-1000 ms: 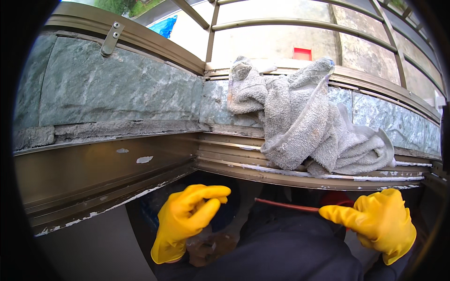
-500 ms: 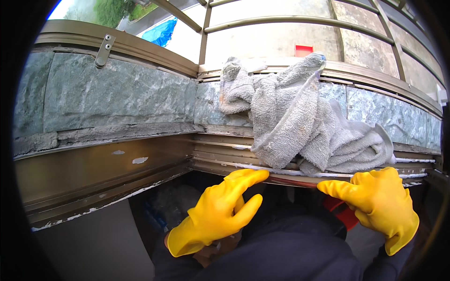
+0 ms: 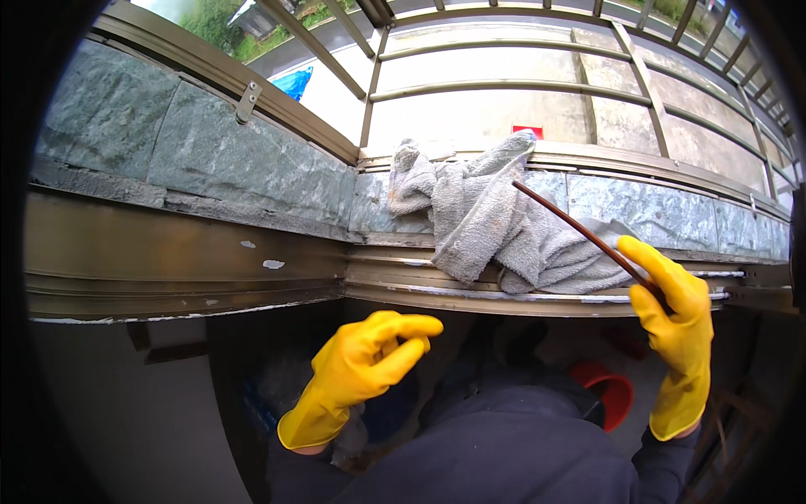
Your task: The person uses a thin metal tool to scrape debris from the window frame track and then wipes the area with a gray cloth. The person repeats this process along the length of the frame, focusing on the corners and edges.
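My right hand (image 3: 682,336), in a yellow rubber glove, grips the lower end of a slim reddish-brown chopstick (image 3: 579,227) between thumb and fingers. The chopstick slants up and to the left, its far tip in front of a crumpled grey towel (image 3: 470,218). That towel drapes over the stone sill and down onto the metal window track (image 3: 390,281). My left hand (image 3: 357,365), gloved alike, hovers on the near side of the track. Its fingers are loosely bent, thumb and forefinger stretched forward, with nothing visible between them.
Rough grey-green stone tiles (image 3: 227,143) line the sill, with a bronze metal frame (image 3: 151,244) at the left. Metal railings (image 3: 504,84) stand beyond. Below at the right is a red bucket (image 3: 617,399). A small red object (image 3: 529,132) lies outside.
My right hand has lifted the chopstick off the track, and it now points up and left. The left hand has drawn back from the track, its fingers more bent. The view has shifted.
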Demonstrator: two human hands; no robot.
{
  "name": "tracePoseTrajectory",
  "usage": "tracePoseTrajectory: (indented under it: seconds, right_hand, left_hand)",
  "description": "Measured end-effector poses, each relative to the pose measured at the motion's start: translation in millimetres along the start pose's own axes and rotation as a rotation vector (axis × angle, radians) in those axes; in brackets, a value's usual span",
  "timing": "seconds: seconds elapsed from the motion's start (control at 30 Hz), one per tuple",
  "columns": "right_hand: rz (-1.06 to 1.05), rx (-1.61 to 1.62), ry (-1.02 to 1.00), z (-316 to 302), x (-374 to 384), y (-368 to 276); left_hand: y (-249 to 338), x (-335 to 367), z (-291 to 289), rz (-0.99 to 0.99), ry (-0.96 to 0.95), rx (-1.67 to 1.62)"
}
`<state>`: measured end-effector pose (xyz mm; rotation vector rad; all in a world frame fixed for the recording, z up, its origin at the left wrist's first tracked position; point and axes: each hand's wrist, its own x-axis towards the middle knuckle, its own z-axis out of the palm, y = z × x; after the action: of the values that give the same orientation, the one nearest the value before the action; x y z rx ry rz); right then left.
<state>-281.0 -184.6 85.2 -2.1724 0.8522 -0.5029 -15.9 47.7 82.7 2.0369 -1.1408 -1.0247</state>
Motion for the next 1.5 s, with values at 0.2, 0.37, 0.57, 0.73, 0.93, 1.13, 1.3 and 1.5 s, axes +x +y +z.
tracePoseTrajectory:
  seconds: [0.2,0.37,0.57,0.73,0.93,1.13,1.3,1.5]
  right_hand:
    - [-0.035,-0.104,0.08,29,5,22]
    - [-0.07,-0.046,-0.022,45,13,28]
    - [0.103,-0.245,-0.014,58,27,41]
    - [0.096,-0.046,0.071,48,31,60]
    - [-0.16,-0.15,0.868,-92,39,63]
    - [-0.263,-0.661,1.042,-142,25,52]
    - [-0.301,0.112,0.207,-37,19,6]
    - [-0.198,-0.388,0.107,42,45,64]
  left_hand:
    - [2,19,36,0.256,0.148,0.335]
    - [34,30,61,0.186,-0.172,-0.232]
    - [80,106,35,0.696,0.632,0.43]
    - [88,172,13,0.08,0.049,0.391]
    - [104,122,-63,0.622,0.46,-0.857]
    - [91,68,-49,0.778,0.635,-0.81]
    - [63,61,-14,0.696,0.548,-0.739]
    - [81,58,-11,0.721,0.667,-0.227]
